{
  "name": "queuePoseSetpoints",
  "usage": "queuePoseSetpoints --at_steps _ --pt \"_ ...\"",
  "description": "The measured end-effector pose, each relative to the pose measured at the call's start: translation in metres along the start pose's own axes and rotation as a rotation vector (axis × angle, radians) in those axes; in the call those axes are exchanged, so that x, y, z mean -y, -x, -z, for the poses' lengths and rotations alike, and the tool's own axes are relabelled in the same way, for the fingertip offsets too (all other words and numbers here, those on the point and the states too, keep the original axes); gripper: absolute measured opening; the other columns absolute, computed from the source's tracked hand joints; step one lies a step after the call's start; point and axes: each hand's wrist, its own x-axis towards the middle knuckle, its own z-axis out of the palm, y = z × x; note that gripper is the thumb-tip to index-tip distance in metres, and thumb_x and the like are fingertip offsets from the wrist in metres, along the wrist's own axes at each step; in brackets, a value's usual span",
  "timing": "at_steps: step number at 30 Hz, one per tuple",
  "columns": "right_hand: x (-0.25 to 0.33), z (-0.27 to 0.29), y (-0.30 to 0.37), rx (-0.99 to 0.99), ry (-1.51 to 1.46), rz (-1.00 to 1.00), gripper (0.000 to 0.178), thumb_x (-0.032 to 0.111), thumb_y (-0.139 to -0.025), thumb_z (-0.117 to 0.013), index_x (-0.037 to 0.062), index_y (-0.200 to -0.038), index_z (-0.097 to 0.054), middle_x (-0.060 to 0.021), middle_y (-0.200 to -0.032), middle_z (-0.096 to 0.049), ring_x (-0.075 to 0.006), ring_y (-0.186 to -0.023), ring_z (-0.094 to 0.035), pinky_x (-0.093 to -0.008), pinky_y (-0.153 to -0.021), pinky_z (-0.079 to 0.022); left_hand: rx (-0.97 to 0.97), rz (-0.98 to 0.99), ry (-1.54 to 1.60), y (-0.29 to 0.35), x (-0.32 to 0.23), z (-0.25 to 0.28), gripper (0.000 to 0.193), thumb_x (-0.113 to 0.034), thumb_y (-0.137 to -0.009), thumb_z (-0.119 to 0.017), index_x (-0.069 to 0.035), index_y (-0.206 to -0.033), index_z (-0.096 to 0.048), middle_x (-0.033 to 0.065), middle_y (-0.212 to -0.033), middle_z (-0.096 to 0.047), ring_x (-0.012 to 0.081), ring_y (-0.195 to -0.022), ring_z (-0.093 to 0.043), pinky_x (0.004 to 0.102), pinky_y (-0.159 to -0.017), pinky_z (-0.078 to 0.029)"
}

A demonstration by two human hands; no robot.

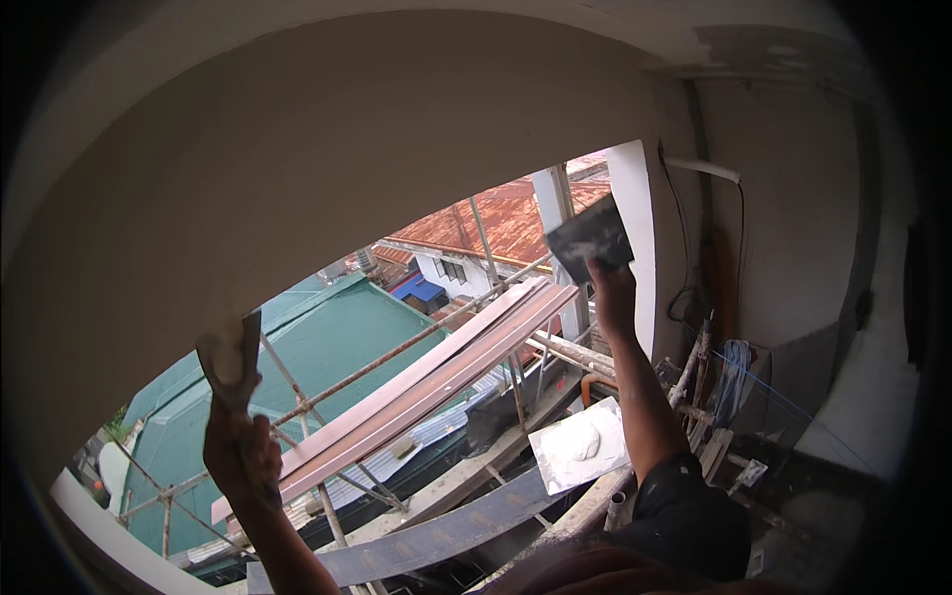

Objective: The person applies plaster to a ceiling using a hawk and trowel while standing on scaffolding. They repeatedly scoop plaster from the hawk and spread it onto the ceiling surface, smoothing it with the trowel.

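Observation:
My left hand (241, 458), raised at the left, is closed around the handle of a putty knife (228, 359) that points up against the lower part of the pale wall (327, 149). Higher on the right, my right hand (615, 288) grips a dark, square flat spreader (592, 236) smeared with pale compound. Its handle or grip side is mostly hidden by my fingers. Below my right forearm lies a white board (555, 470) with a mound of white putty (585, 443) on it.
Pinkish metal channels (416, 382) slant across the opening beside scaffold poles (372, 375). A grey curved plank (436, 540) runs below. Outside are a green roof (367, 327) and a rusty roof (466, 223). Blue cord (732, 372) hangs at the right near bundled poles (694, 372).

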Motion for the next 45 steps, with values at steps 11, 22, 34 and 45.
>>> queuePoseSetpoints --at_steps 11,22,34,45 --pt "0.120 -0.076 -0.306 -0.373 -0.425 0.624 0.041 0.009 -0.090 -0.059 -0.0043 -0.129 -0.057 -0.0134 -0.119 -0.067 -0.0240 -0.107 -0.063 -0.0372 -0.096 -0.046 -0.626 0.249 0.184 0.200 0.052 0.085 0.071 -0.016 -0.091 -0.050 -0.002 -0.156 -0.027 0.0253 -0.093 -0.067 0.0325 -0.054 -0.058 0.0514 -0.055 -0.056" --pt "0.163 -0.121 -0.301 -0.491 -0.480 0.661 0.045 0.013 -0.093 -0.054 -0.0036 -0.135 -0.051 -0.0199 -0.121 -0.066 -0.0311 -0.110 -0.064 -0.0393 -0.099 -0.046 -0.808 0.093 0.076 0.197 0.014 0.074 0.071 -0.017 -0.089 -0.049 -0.004 -0.156 -0.029 0.0216 -0.084 -0.063 0.0302 -0.052 -0.056 0.0467 -0.051 -0.053" --pt "0.202 -0.200 -0.271 -0.434 -0.556 0.589 0.064 0.002 -0.093 -0.055 -0.0010 -0.153 -0.034 -0.0218 -0.151 -0.046 -0.0341 -0.129 -0.055 -0.0413 -0.105 -0.046 -0.879 0.032 0.083 0.227 -0.005 0.074 0.071 -0.019 -0.088 -0.047 -0.006 -0.156 -0.031 0.0176 -0.075 -0.059 0.0277 -0.050 -0.053 0.0415 -0.047 -0.050" --pt "0.282 -0.278 -0.133 -0.343 -0.607 0.626 0.068 0.000 -0.090 -0.060 0.0046 -0.154 -0.037 -0.0164 -0.151 -0.047 -0.0308 -0.123 -0.057 -0.0415 -0.100 -0.048 -1.122 0.186 -0.092 0.285 0.031 0.030 0.019 -0.032 -0.093 -0.055 -0.014 -0.088 -0.059 0.0011 -0.063 -0.055 0.0148 -0.043 -0.052 0.0226 -0.030 -0.037"
